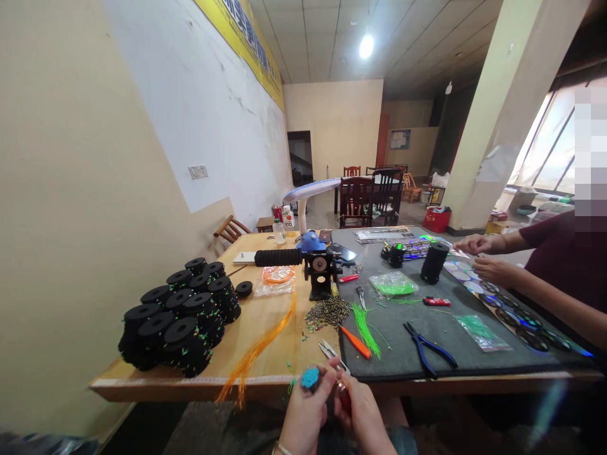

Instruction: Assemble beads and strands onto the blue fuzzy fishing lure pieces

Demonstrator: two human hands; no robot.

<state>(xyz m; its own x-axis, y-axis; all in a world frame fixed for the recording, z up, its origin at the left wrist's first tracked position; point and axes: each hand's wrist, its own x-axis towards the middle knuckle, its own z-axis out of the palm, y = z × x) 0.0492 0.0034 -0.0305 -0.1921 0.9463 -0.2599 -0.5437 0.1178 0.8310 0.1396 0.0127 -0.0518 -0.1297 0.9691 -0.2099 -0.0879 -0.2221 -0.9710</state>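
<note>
At the table's front edge, my left hand [306, 411] is closed around a small dark bundle with a bright blue, bumpy end [310, 378] facing up. Beside it, fingertips nearly meeting, my right hand [360, 411] grips a small red thing with a shiny metal tip, which looks like a lighter [345, 399]; fingers cover most of it. Just beyond both hands lie small snips [328, 349] and an orange-handled tool [355, 342]. A pile of small metallic pieces [329, 313] and a bunch of green strands [365, 332] are farther back.
Black foam spools [180, 328] crowd the left side; orange strands [265, 341] hang over the front edge. A winding stand [320, 278] and a lamp [310, 240] rise mid-table. Blue-handled pliers [427, 347] lie right. A co-worker's hands [488, 259] work at the far right.
</note>
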